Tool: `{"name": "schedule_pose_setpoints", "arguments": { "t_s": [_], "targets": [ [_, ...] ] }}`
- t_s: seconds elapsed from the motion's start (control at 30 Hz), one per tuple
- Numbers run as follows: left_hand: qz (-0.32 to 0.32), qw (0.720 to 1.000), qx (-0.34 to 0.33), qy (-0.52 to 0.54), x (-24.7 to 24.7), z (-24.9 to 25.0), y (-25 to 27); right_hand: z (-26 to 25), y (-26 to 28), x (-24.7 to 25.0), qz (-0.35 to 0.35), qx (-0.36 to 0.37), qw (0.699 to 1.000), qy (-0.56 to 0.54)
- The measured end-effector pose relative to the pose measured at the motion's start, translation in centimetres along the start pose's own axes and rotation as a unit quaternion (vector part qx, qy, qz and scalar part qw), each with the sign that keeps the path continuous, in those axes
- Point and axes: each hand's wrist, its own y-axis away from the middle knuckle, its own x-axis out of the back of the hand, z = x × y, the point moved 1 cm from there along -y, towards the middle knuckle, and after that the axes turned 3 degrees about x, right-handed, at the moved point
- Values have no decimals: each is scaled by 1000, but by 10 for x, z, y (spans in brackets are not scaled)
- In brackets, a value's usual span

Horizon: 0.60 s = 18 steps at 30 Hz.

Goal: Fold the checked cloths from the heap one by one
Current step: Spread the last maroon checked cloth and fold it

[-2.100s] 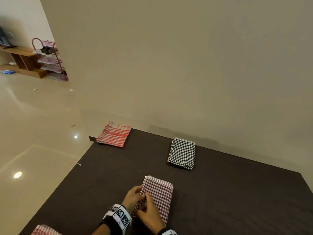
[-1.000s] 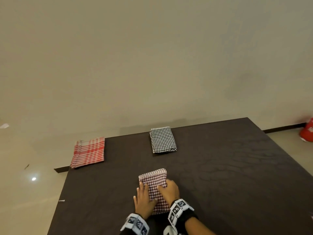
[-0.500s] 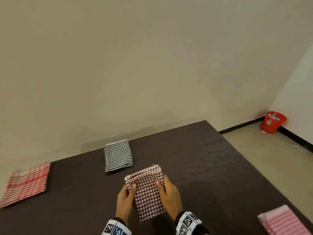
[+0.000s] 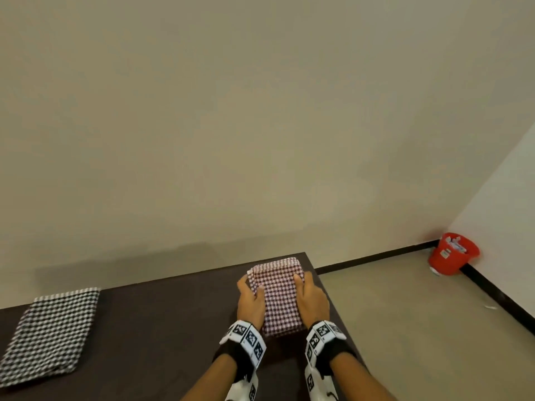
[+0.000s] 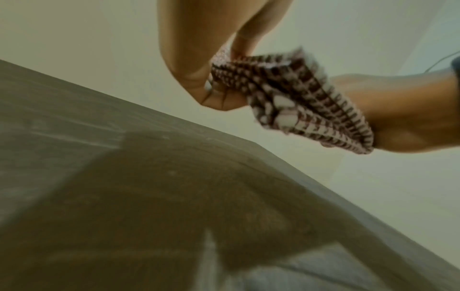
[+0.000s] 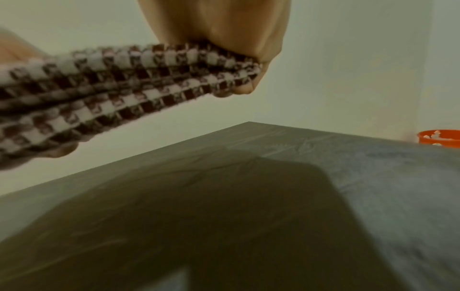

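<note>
A folded maroon-and-white checked cloth (image 4: 279,296) hangs in the air above the far right corner of the dark table (image 4: 162,328). My left hand (image 4: 251,303) grips its left edge, thumb on top. My right hand (image 4: 311,296) grips its right edge. In the left wrist view the left fingers (image 5: 211,86) pinch the stacked layers of the cloth (image 5: 286,92). The right wrist view shows the right hand (image 6: 224,39) clamped on the folded cloth (image 6: 119,86), well above the table (image 6: 224,206).
A folded black-and-white checked cloth (image 4: 49,331) lies at the table's far left. A red bin (image 4: 451,257) stands on the floor in the room's corner, by the black skirting. The table's right edge runs just beside my right wrist.
Both hands lifted the folded maroon cloth off the table and carried it right, to the far right corner. The view swung right, so the red cloth left the picture.
</note>
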Motion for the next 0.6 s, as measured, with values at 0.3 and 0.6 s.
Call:
{"name": "schedule_pose_setpoints", "arguments": {
  "t_s": [0.3,0.6],
  "targets": [
    [-23,975,-29,-219,-49,-19,-74,41,-95,-25,-54,-39,997,43],
    [-135,780,-94,-604,-54,-35,-64,38,-68,-53,-146,48,967,203]
  ]
}}
